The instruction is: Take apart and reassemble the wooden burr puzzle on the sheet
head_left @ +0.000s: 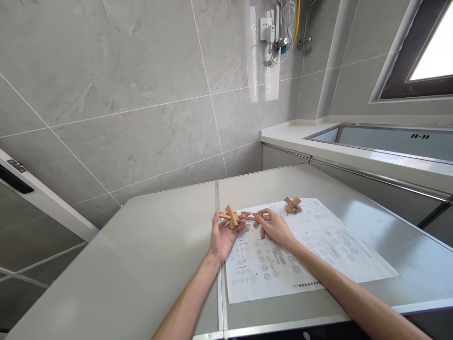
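Between the fingers of my left hand [223,238] is a partly joined wooden burr puzzle [231,217], made of crossed notched sticks with small marks on them. My right hand [276,227] pinches a notched wooden puzzle piece [250,216] beside it. The piece's left end is close to the joined sticks; whether they touch I cannot tell. Under both hands lies a white instruction sheet [300,250] printed with small diagrams. A second wooden cross-shaped puzzle [293,205] rests on the sheet's far edge, apart from my hands.
The grey tabletop [170,255] has a metal seam [218,264] running down its middle. Behind it rises a grey tiled wall [123,71] with a socket and cables [271,33]. To the right are a white counter [283,134] with a sink [382,139] and a window [424,56].
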The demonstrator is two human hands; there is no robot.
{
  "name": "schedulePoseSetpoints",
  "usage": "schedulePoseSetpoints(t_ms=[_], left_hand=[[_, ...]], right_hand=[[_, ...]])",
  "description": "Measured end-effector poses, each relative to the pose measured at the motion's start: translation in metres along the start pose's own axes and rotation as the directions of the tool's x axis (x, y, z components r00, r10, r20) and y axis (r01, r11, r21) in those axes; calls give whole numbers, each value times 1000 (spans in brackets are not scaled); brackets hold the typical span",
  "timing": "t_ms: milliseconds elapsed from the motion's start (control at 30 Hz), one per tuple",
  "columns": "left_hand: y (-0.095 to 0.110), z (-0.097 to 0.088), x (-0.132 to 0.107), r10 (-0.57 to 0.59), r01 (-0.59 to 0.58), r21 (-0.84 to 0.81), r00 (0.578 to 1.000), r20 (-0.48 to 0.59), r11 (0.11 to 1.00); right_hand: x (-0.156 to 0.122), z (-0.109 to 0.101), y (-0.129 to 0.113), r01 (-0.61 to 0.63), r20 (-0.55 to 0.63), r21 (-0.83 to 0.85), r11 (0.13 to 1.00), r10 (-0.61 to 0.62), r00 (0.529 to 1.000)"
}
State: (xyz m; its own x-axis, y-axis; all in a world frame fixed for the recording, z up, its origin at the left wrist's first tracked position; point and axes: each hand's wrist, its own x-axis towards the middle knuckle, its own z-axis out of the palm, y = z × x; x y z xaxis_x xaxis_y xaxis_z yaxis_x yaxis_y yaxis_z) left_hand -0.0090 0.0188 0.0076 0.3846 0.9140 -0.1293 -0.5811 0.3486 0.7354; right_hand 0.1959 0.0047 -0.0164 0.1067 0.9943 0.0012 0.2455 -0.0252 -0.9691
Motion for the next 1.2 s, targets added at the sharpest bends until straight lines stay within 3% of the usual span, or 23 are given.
schedulePoseSetpoints(t_ms=[300,533,633,733,833,933,1033,1200], left_hand=[[0,0,1,17,-18,-19,999,-44,1000],[-1,0,1,34,-33,4,999,-40,999],[-2,-1,2,38,-38,19,998,-43,999],[-2,-1,2,50,-49,41,998,-31,998],[-3,1,0,73,-73,96,997,6,993],[-5,4,-3,84,-94,204,995,59,974],[-8,6,-6,80,-111,316,991,109,942],[-13,8,-8,114,-169,404,981,158,899]], right_hand=[[-1,3,-1,-35,53,38,999,33,998],[-8,0,-7,-14,257,-20,1000,19,966],[-10,1,-7,25,288,-41,999,-12,958],[-9,2,-5,101,252,-71,992,-80,965],[-9,3,-6,224,137,-98,970,-210,968],[-12,3,-10,389,71,-101,916,-383,921],[-15,3,-13,523,82,-95,847,-517,852],[-17,4,-10,589,129,-140,796,-575,808]])
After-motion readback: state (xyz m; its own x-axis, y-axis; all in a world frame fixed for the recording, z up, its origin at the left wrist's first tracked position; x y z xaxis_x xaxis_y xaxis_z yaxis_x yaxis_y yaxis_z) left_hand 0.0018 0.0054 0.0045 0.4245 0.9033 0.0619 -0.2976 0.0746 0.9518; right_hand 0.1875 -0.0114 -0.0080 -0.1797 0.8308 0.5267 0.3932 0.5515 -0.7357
